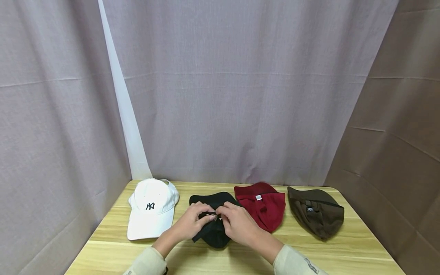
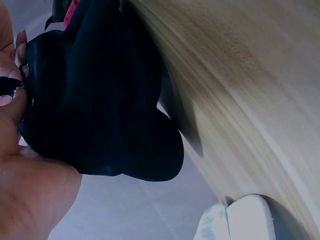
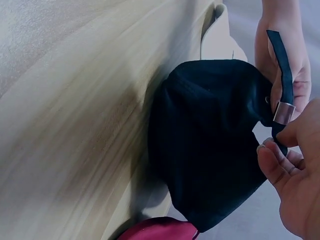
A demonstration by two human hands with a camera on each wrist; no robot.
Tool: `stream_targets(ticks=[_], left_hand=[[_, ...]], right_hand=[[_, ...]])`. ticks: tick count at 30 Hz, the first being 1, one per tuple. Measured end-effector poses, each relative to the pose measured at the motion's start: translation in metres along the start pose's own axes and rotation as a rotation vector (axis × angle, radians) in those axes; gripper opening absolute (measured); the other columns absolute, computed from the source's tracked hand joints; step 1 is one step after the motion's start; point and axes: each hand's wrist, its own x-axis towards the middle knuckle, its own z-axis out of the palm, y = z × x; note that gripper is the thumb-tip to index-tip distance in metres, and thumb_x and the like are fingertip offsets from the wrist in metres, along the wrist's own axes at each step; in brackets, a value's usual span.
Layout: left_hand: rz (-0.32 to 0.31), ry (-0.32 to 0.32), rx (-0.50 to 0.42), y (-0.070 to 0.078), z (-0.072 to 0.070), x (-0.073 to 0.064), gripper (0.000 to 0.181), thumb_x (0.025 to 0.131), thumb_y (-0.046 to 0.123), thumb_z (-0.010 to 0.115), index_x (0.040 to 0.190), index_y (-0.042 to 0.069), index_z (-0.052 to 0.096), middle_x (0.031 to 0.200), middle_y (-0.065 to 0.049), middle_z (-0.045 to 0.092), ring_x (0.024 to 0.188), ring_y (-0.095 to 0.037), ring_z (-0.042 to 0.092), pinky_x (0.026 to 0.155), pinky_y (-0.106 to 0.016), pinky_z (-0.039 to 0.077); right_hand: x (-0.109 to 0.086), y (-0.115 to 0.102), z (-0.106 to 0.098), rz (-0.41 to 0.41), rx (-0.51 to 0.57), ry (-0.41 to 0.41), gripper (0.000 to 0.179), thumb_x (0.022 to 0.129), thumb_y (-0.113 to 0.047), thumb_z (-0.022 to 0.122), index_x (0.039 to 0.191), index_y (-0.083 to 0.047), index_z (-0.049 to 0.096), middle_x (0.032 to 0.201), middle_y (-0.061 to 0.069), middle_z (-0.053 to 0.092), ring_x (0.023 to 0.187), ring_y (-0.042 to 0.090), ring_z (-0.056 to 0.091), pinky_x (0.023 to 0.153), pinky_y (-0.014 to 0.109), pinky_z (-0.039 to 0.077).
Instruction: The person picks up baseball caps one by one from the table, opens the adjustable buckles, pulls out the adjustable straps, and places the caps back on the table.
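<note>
A black cap (image 1: pixel 215 237) lies mid-table, its back facing up between both hands. My left hand (image 1: pixel 191 222) pinches the back strap close to the metal buckle, thumb and fingers together. From the other side, my right hand (image 1: pixel 240 225) pinches the same strap between thumb and fingertips. The right wrist view shows the black strap (image 3: pixel 282 65) running through the silver buckle (image 3: pixel 284 113), its loose end sticking out past it. In the left wrist view the cap's dark crown (image 2: pixel 100 105) fills the middle, with the fingers at its edge.
To the left sits a white cap (image 1: pixel 151 217) with a dark logo, brim toward me. A red cap (image 1: pixel 271 210) lies just right of the black one, and a brown cap (image 1: pixel 324 219) farther right. Grey curtains (image 1: pixel 240 95) stand behind the wooden table (image 1: pixel 106 244).
</note>
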Motion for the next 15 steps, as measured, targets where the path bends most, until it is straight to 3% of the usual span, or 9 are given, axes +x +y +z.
stream_targets(ticks=[8, 15], left_hand=[[-0.004, -0.014, 0.010, 0.0011, -0.0026, -0.0017, 0.014, 0.105, 0.033, 0.066, 0.111, 0.028, 0.078, 0.112, 0.011, 0.078, 0.103, -0.006, 0.059, 0.098, -0.036, 0.040], [0.017, -0.007, 0.000, 0.0002, -0.0029, -0.0016, 0.013, 0.106, 0.031, 0.066, 0.110, 0.027, 0.078, 0.110, 0.010, 0.079, 0.102, -0.006, 0.059, 0.097, -0.033, 0.040]], right_hand=[[-0.0005, 0.0063, -0.0010, -0.007, 0.012, 0.007, 0.027, 0.090, 0.003, 0.069, 0.104, -0.017, 0.084, 0.081, -0.004, 0.061, 0.063, -0.002, 0.043, 0.058, 0.013, 0.037], [-0.0008, 0.0053, -0.0016, -0.019, 0.010, 0.051, 0.026, 0.089, 0.004, 0.070, 0.100, -0.015, 0.084, 0.080, -0.004, 0.063, 0.065, -0.001, 0.048, 0.058, 0.012, 0.040]])
